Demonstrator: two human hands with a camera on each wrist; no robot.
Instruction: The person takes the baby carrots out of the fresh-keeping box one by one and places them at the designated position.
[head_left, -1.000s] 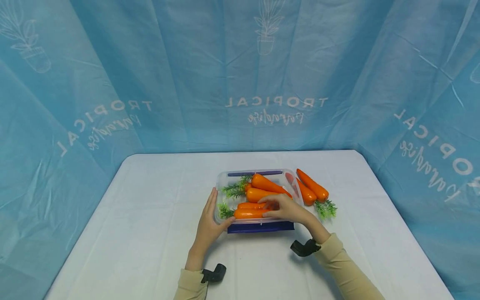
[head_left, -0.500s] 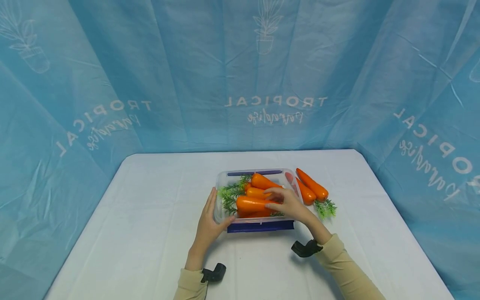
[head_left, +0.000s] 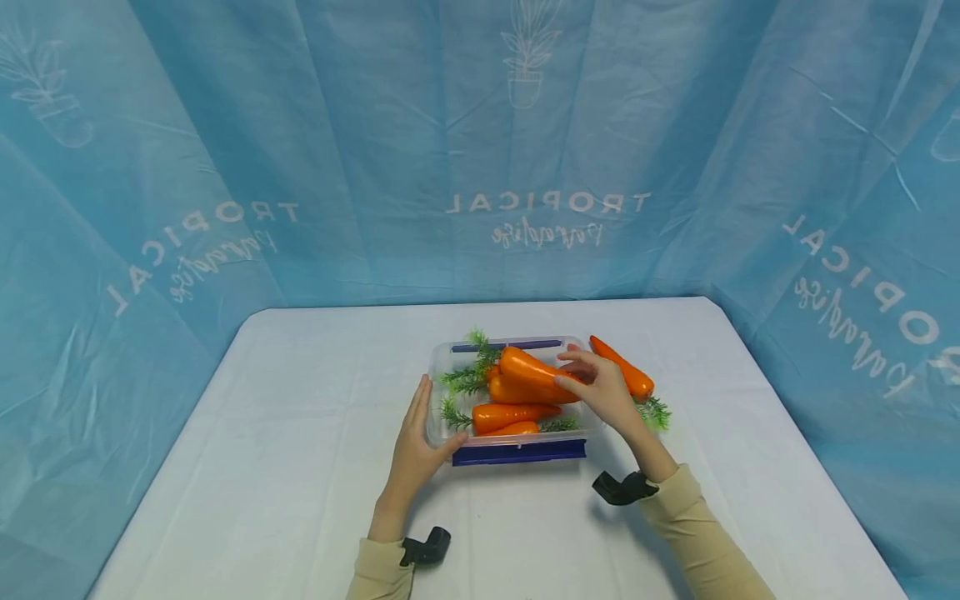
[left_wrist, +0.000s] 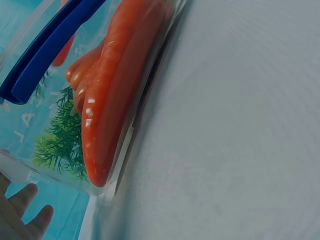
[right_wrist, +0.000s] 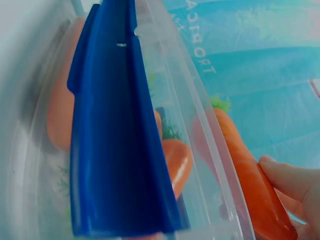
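Note:
A clear plastic box with dark blue clip flaps holds several orange carrots with green leafy tops. My right hand pinches one carrot near its narrow end, above the other carrots toward the box's back. In the right wrist view, thumb and fingers grip that carrot beyond the clear wall. My left hand rests against the box's left side, its fingers straight and its thumb at the near left corner. Lower in the box lie front carrots, also visible in the left wrist view as a long carrot.
Right of the box, outside it, another carrot lies on the white table, with green leaves beside it, partly behind my right hand. A blue printed curtain surrounds the table's back and sides.
My right hand has lifted a carrot from the front of the box and carried it back and to the right, uncovering the front carrots. My left hand has stayed at the box's left side.

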